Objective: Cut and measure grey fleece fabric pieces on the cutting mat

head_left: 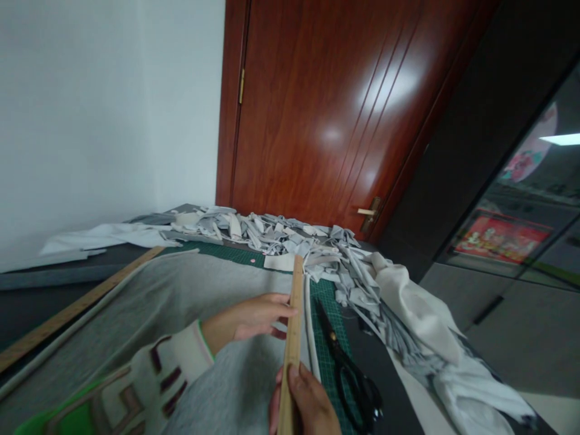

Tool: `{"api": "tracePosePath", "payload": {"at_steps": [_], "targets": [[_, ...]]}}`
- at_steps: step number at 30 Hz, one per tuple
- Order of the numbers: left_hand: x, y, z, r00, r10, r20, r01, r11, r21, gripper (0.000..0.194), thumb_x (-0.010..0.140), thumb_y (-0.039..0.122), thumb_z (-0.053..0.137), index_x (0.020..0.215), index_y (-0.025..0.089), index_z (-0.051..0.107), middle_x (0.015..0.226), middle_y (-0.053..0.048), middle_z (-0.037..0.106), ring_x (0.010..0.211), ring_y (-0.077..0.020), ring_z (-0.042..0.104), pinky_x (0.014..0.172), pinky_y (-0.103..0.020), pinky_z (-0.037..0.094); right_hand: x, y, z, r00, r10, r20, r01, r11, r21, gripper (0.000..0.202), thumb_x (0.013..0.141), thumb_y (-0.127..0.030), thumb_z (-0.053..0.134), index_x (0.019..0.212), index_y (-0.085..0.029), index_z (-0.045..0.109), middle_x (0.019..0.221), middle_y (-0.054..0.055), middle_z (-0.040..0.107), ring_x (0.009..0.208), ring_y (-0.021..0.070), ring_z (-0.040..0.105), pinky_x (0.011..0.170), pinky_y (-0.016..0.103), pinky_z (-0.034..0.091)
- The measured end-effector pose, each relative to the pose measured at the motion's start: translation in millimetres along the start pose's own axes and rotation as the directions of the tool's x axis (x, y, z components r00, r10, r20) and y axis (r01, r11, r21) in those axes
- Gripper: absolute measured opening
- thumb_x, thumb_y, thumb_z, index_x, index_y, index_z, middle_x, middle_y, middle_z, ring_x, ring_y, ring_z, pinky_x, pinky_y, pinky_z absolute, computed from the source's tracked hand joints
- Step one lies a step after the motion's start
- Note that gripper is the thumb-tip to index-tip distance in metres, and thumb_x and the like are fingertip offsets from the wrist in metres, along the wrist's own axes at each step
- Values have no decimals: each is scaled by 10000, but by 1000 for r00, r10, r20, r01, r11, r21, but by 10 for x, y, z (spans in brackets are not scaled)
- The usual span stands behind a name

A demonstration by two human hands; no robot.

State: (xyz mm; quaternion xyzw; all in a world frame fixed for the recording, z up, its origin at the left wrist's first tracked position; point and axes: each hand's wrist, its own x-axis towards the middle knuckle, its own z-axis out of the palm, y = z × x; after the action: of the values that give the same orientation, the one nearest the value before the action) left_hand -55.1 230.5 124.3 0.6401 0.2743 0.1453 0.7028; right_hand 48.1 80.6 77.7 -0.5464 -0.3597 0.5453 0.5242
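Observation:
A long wooden ruler (294, 326) points away from me, slightly raised over grey fabric (235, 278). My right hand (312, 399) grips its near end, thumb on top and fingers curled round the left edge. Farther along, my left hand (258, 314) reaches in from the left, one fingertip over the ruler's edge and other fingers beside or beneath it, in a light hold. Black-handled scissors (347, 368) lie right of the ruler on a green cutting mat (330, 338), blades pointing away. The fabric's pale edge runs beside the ruler.
A second wooden ruler (81, 302) lies along the fabric's left side. Grey and white fabric scraps (272, 235) are heaped across the table's far side. Bunched white cloth (421, 308) lies at the right. Behind stand a red-brown door (317, 121) and a dark cabinet (489, 338).

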Motion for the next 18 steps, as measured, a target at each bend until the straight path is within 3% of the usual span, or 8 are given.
{"api": "tracePosePath", "payload": {"at_steps": [5, 9, 10, 12, 14, 16, 18], "targets": [[149, -76, -159, 993, -83, -85, 84, 996, 20, 211, 845, 313, 698, 955, 154, 612, 919, -15, 628, 839, -161, 604, 726, -299, 488, 94, 136, -65, 991, -25, 130, 38, 994, -98, 674, 755, -850, 456, 901, -207, 592, 579, -7, 645, 490, 161, 603, 490, 246, 453], [344, -159, -323, 981, -146, -132, 162, 979, 123, 156, 928, 270, 640, 1016, 143, 625, 988, -32, 643, 829, -162, 632, 736, -333, 543, 127, 239, -289, 948, -73, 309, 197, 899, -392, 607, 840, -785, 404, 883, -202, 569, 628, -3, 636, 529, 146, 597, 501, 222, 418], [400, -193, -356, 976, -163, -142, 185, 971, 151, 171, 934, 279, 638, 1036, 142, 626, 1005, -37, 647, 835, -164, 639, 736, -336, 552, 131, 259, -349, 943, -117, 313, 268, 823, -501, 536, 895, -709, 395, 864, -203, 570, 635, 5, 640, 551, 151, 602, 521, 225, 417], [511, -272, -401, 968, -196, -158, 227, 952, 207, 203, 941, 295, 631, 1077, 143, 624, 1036, -47, 650, 846, -168, 649, 736, -342, 565, 134, 292, -450, 930, -273, 244, 362, 585, -725, 346, 957, -489, 424, 830, -210, 583, 694, 26, 664, 641, 171, 628, 596, 241, 431], [607, -353, -423, 961, -215, -173, 255, 931, 261, 228, 946, 306, 626, 1108, 146, 618, 1057, -54, 651, 855, -172, 654, 735, -345, 571, 140, 318, -524, 886, -435, 161, 328, 342, -881, 182, 925, -298, 476, 822, -215, 602, 787, 44, 686, 742, 191, 651, 670, 256, 443], [680, -418, -433, 957, -225, -184, 274, 910, 311, 238, 948, 313, 624, 1118, 146, 616, 1057, -55, 652, 849, -170, 656, 727, -341, 574, 154, 336, -590, 867, -486, 113, 236, 201, -951, 132, 888, -203, 495, 831, -215, 613, 829, 55, 692, 778, 200, 667, 679, 259, 451], [728, -459, -441, 955, -235, -183, 287, 890, 354, 236, 949, 317, 622, 1112, 145, 618, 1045, -53, 654, 836, -166, 656, 716, -335, 575, 178, 343, -675, 869, -488, 78, 164, 136, -977, 127, 883, -179, 501, 857, -213, 621, 821, 55, 697, 756, 200, 683, 648, 253, 454]]}}
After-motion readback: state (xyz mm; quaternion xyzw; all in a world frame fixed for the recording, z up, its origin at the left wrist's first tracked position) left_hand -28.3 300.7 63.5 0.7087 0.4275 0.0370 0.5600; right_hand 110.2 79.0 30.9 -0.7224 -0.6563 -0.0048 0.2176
